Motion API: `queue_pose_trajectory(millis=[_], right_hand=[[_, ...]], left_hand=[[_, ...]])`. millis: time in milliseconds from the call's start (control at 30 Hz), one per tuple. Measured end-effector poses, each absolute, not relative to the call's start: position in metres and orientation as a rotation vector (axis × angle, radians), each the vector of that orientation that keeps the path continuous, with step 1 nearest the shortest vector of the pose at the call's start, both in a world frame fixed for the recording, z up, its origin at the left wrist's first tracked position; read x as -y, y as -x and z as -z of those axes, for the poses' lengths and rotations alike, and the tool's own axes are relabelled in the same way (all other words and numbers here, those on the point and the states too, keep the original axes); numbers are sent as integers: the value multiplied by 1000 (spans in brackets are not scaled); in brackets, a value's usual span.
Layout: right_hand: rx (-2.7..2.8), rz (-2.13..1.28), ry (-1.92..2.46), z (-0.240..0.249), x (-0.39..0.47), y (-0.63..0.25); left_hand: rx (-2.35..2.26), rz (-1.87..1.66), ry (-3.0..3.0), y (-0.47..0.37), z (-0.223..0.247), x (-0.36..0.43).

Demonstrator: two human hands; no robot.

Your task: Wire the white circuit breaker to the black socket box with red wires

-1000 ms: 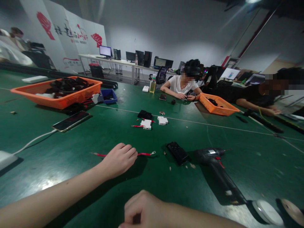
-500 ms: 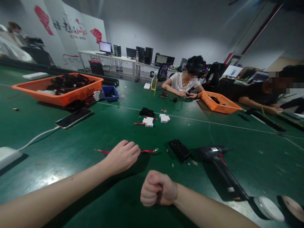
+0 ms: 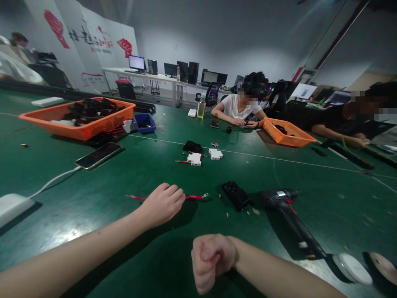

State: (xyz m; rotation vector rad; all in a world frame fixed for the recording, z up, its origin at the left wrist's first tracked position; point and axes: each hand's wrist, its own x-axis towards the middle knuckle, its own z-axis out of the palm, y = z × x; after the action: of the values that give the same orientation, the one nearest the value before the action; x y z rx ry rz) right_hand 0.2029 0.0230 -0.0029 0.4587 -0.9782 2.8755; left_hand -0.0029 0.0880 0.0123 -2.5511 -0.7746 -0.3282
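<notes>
My left hand [image 3: 165, 203] is closed over a short red cable [image 3: 194, 197] with a metal ring lug at its right end. The cable's middle is hidden beneath my fingers, and its other end shows to the left of them. Lower and to the right, my right hand [image 3: 211, 261] is curled into a fist with the thumb over the fingers; whatever it may hold is hidden. On the green table beyond, a black plastic housing [image 3: 236, 195] lies beside a black cordless screwdriver [image 3: 290, 219] with its bit pointing right. A tiny metal piece [image 3: 220, 195] sits between the lug and the housing.
Farther off lie white block-shaped parts [image 3: 194, 159] with red leads and a black part [image 3: 192, 146]. An orange basket [image 3: 87, 133], a blue bin [image 3: 145, 129] and a phone [image 3: 99, 155] are on the left. Across the table, a co-worker [image 3: 242, 105] handles something near another orange basket [image 3: 291, 140].
My right fist has moved down and slightly right, its wrist turning so the fingers point lower. My left hand stays over the red cable almost unmoved.
</notes>
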Motion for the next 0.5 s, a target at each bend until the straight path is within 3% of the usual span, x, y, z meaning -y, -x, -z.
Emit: queue_pose_trajectory(millis=[500], right_hand=[[1126,-2974,-344,6,-25,-206]], left_hand=[[780,335,2539,2,-12,-89]])
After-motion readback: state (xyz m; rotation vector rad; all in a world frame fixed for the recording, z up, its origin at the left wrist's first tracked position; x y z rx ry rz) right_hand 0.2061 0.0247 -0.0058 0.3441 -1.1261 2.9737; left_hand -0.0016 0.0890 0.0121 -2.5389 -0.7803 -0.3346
